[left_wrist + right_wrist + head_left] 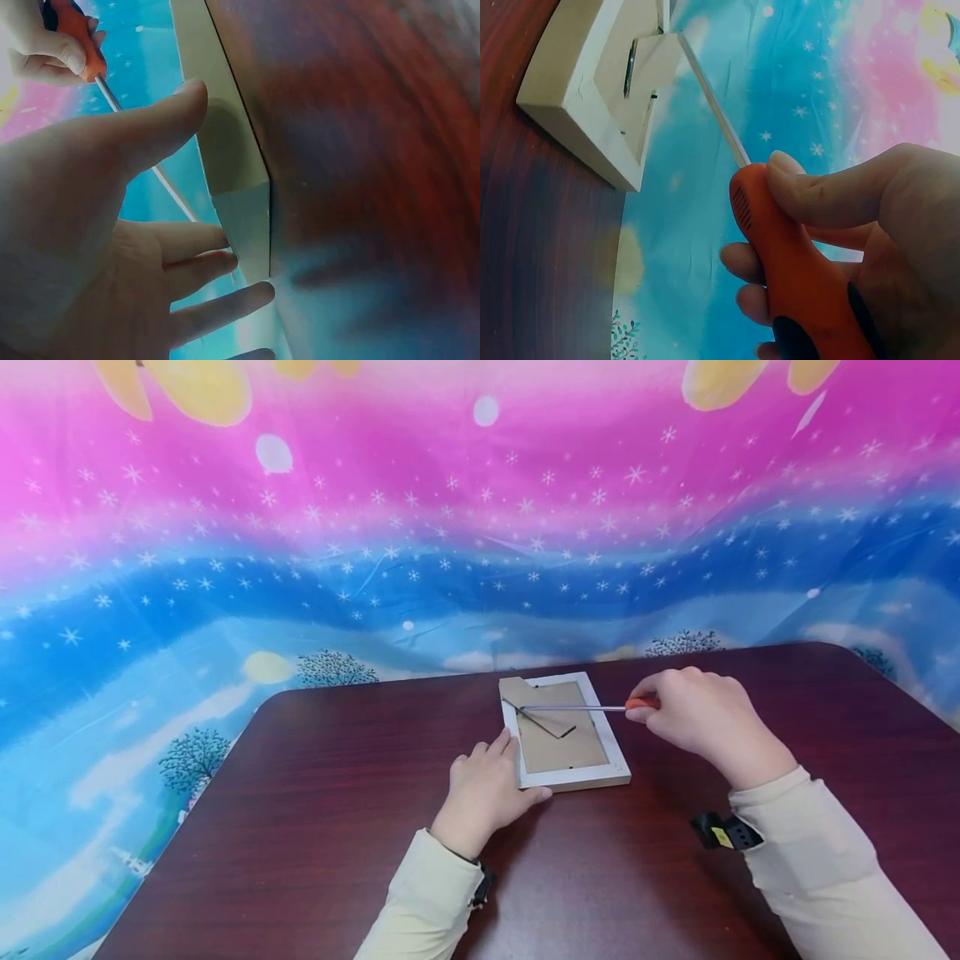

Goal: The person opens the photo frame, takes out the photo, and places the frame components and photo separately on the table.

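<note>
one screwdriver (793,259) is gripped by the curled fingers of one right hand (697,714), its shaft (712,97) extended over the back of one picture frame (573,756), whose side is touched by the spread fingers of one left hand (482,787). the frame is laid back-up on one dark wood-grained table (337,793) before one snowflake-printed cloth (450,527).

Picture frame (566,753) lies on table (337,802), back up. Left of frame: left hand (483,785), at its near-left corner. Right of frame: right hand (701,714), holding screwdriver (795,262), which reaches leftward over the frame's back; tip near frame's left edge, contact hard to tell. Behind frame: hanging cloth (450,568).
</note>
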Tool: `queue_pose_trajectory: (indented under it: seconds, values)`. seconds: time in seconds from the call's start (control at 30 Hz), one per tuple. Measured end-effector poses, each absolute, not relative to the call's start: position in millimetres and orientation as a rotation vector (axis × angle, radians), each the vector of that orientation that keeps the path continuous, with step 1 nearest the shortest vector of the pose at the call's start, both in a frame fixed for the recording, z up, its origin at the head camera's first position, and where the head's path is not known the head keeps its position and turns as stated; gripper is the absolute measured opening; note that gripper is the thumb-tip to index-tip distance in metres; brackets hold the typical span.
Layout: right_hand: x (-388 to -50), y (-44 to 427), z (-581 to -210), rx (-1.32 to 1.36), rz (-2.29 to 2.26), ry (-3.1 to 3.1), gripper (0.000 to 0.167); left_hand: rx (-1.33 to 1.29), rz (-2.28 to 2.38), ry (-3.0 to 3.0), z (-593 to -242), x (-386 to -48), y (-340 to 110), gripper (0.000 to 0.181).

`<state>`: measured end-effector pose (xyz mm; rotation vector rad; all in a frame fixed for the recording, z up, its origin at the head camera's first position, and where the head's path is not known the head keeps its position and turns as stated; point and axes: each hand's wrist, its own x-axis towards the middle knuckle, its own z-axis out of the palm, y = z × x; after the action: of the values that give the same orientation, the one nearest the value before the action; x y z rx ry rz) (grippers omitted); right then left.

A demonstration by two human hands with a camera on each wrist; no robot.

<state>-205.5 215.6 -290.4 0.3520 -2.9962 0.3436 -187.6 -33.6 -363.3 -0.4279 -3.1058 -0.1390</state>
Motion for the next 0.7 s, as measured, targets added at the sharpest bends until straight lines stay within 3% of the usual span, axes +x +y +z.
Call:
queue_pose_trajectory:
  seconds: [0.7]
  values:
    - [-190.1, 190.0, -291.7, 0.407, 0.207, -2.868, 0.010, -0.494, -0.189, -3.137, -366.1, -194.0, -39.1, 0.079]
